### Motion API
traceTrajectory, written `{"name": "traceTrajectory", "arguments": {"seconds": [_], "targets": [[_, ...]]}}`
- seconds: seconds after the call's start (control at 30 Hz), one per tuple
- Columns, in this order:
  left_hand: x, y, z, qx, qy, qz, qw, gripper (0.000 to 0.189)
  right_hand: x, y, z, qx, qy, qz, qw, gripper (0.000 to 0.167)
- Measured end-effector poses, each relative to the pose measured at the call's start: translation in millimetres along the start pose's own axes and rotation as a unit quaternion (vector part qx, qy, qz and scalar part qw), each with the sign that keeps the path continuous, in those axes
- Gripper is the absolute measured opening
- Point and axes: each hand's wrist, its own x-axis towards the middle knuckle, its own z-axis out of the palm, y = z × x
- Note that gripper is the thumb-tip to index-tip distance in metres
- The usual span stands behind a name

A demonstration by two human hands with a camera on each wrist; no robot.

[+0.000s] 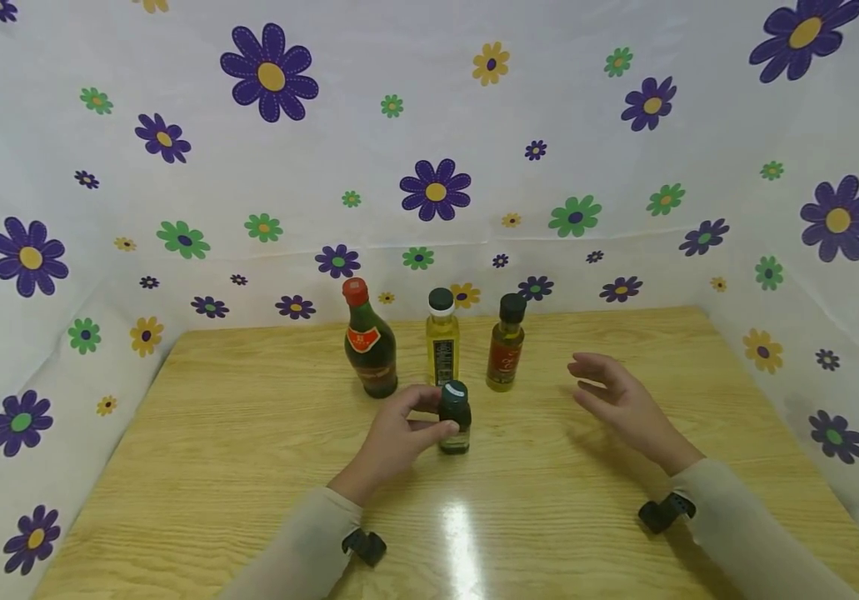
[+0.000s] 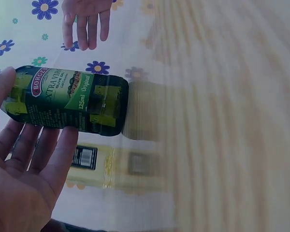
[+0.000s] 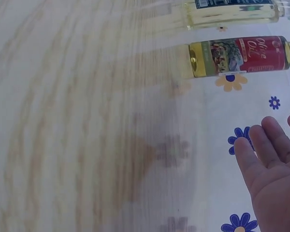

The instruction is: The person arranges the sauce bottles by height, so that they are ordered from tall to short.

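A small dark green olive oil bottle [image 1: 455,418] stands upright on the wooden table [image 1: 234,467] near the middle. My left hand [image 1: 429,412] grips it, thumb in front and fingers behind the neck. In the left wrist view its green label [image 2: 70,99] reads extra virgin, with my fingers [image 2: 63,150] along one side. My right hand [image 1: 609,392] hovers open to the right of it, fingers relaxed and holding nothing, and its fingers [image 3: 268,145] show empty in the right wrist view.
Behind the small bottle stand three others in a row: a dark bottle with a red cap [image 1: 370,346], a yellow oil bottle [image 1: 441,342] and an amber bottle with a red label [image 1: 506,350]. Flowered white cloth [image 1: 436,125] walls the table on three sides.
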Motion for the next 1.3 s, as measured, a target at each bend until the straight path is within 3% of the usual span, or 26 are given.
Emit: {"name": "traceTrajectory", "arguments": {"seconds": [0.23,0.47,0.7,0.9,1.3], "targets": [[4.1,4.9,14.3,-0.010,-0.008,-0.006,0.9999,0.043,-5.6,5,-12,0.017,0.020,0.017,0.9995,0.043],[16.3,7.9,34.7,-0.016,-0.020,-0.006,0.9996,0.042,-12.4,7,-20,-0.002,0.030,0.043,0.9986,0.041],[28.9,10.2,57.6,-0.019,-0.026,0.000,0.9995,0.042,-14.3,10,-29,0.067,0.038,0.034,0.9964,0.038],[42.2,14.1,78.0,0.004,-0.019,0.016,0.9997,0.044,-15.5,15,-34,0.095,0.035,0.030,0.9944,0.039],[69.0,22.9,118.4,0.044,-0.010,0.052,0.9976,0.047,-20.1,19,-39,0.084,0.037,0.038,0.9951,0.040]]}}
